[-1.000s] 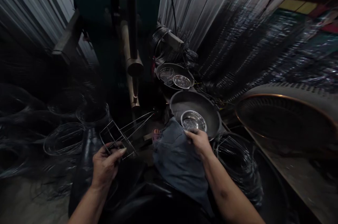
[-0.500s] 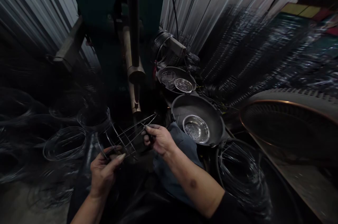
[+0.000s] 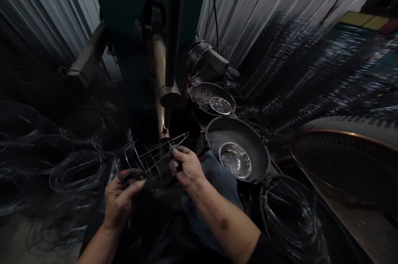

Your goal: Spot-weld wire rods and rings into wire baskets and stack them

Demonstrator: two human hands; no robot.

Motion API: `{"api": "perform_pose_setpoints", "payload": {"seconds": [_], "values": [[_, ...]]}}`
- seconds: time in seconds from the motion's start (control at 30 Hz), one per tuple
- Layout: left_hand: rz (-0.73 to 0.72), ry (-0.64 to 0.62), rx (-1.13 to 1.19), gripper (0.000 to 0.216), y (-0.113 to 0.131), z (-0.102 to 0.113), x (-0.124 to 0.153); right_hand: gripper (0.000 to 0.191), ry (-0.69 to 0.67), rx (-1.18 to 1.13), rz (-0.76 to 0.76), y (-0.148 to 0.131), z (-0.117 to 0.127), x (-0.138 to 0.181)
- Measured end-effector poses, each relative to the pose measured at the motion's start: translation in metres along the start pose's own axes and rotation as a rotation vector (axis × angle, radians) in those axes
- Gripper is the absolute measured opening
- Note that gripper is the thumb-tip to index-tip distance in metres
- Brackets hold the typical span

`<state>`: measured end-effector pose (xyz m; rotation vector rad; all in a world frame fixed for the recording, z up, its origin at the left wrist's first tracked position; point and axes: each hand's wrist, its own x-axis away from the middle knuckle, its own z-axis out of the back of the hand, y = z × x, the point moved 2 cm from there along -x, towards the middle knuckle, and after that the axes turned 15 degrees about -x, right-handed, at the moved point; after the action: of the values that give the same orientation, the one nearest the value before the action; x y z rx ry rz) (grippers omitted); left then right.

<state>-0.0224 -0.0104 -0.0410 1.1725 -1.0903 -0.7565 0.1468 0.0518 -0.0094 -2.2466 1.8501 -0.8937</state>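
Observation:
A small frame of crossed metal wires [image 3: 149, 161], basket-like with curved hoops at its left end, is held before me. My left hand [image 3: 120, 197] is closed around its near left side, thumb on top. My right hand [image 3: 186, 166] pinches a thin wire [image 3: 170, 145] between thumb and forefinger at the frame's right end; whether that wire is joined to the frame I cannot tell. Just behind the frame's far end stand two brass-coloured metal arms of a machine, the upper electrode [image 3: 166, 118] pointing down at the lower one [image 3: 164, 134].
On my right, a grey pan [image 3: 258, 143] holds a steel bowl [image 3: 235, 160] of short metal pieces. Farther back, another pan [image 3: 194, 89] contains wire grids and a second bowl. Wire hoops [image 3: 76, 170] lie left; a wire coil [image 3: 292, 214] sits lower right.
The view has shifted slightly, so the machine and pans appear farther right and lower. Both hands keep their hold, and the wire frame stays close to the electrodes.

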Motion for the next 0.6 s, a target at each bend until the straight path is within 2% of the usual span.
{"api": "perform_pose_setpoints", "payload": {"seconds": [0.27,0.6], "values": [[-0.007,-0.021,0.038,0.043,0.012,-0.004,-0.014,0.028,-0.005,-0.003,0.028,-0.004,-0.017,-0.013],[0.1,-0.003,0.136,0.048,0.035,-0.015,-0.018,0.017,0.0,0.035,0.037,-0.01,-0.031,-0.023]]}}
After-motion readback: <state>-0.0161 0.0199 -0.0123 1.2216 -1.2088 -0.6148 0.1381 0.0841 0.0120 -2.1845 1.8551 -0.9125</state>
